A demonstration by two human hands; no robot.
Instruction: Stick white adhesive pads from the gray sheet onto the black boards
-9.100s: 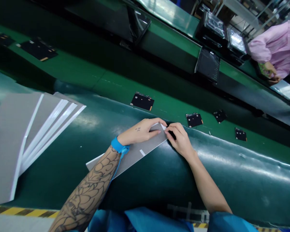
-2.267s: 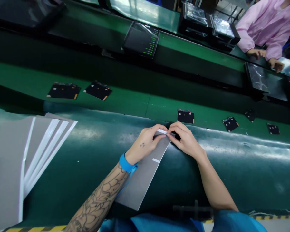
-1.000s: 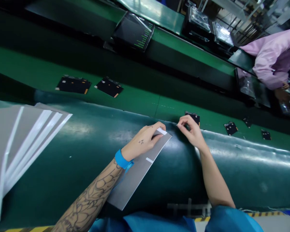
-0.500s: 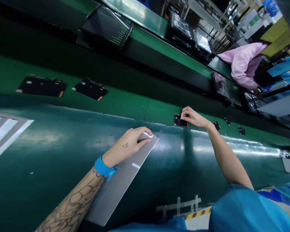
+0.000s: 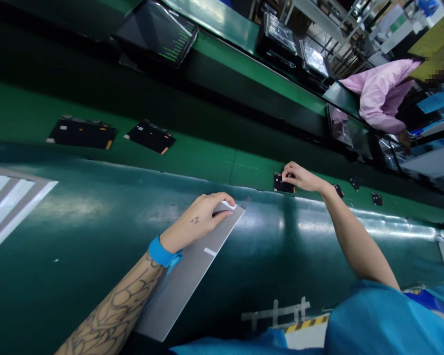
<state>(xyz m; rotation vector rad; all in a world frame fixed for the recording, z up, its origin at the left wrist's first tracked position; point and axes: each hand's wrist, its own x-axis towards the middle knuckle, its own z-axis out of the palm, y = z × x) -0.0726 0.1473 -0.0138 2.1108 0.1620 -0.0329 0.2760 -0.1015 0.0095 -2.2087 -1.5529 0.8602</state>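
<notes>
Grey sheet [image 5: 183,288], lower centre of frame: left hand [image 5: 193,220] holds its upper end in a closed grip; steady it. Right hand [image 5: 302,177], right of centre, pinches near-closed at the black board [image 5: 278,186]; cannot tell whether anything is held. Use light pressure.

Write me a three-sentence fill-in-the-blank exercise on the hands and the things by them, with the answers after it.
1. A flat grey rectangular panel is held in the person's ____ hand.
2. The left hand has a bright blue band around its ____.
3. The right hand is at a thin black rectangular board, and ____ more such boards lie left of it in the picture.

Missing words: left; wrist; two.
</notes>
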